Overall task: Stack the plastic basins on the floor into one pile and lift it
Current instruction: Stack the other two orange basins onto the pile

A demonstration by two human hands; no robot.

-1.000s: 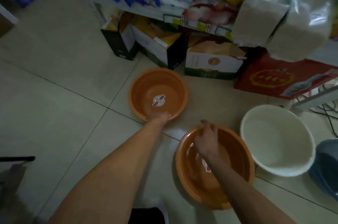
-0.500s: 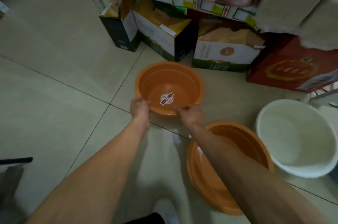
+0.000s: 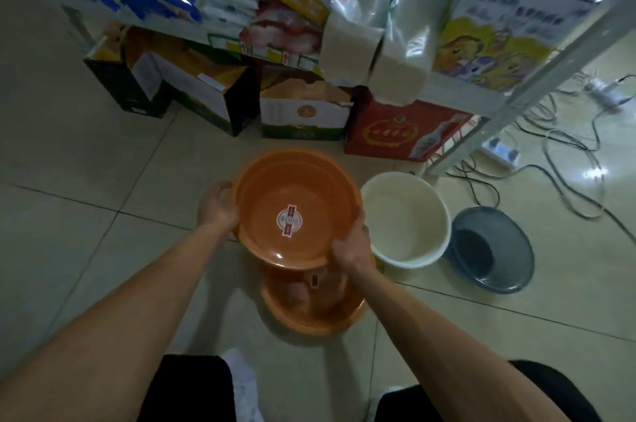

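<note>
An orange basin with a round sticker (image 3: 296,208) is held off the floor by both hands. My left hand (image 3: 216,206) grips its left rim and my right hand (image 3: 351,249) grips its near right rim. It hangs partly over a second orange basin (image 3: 309,308) that rests on the tiled floor just below and nearer to me. A white basin (image 3: 406,218) stands on the floor to the right, close to the held one. Further right lies a grey-blue basin (image 3: 492,249).
Cardboard boxes (image 3: 303,111) line the floor behind the basins, under a white metal shelf (image 3: 481,132) stacked with bagged goods. Cables and a power strip (image 3: 502,153) lie at the right. My shoe (image 3: 241,383) and knees are at the bottom edge.
Both hands took the sticker basin by its rim, lifted it from the floor and carried it right and toward me, over the other orange basin. The view shifted right, showing the grey-blue basin.
</note>
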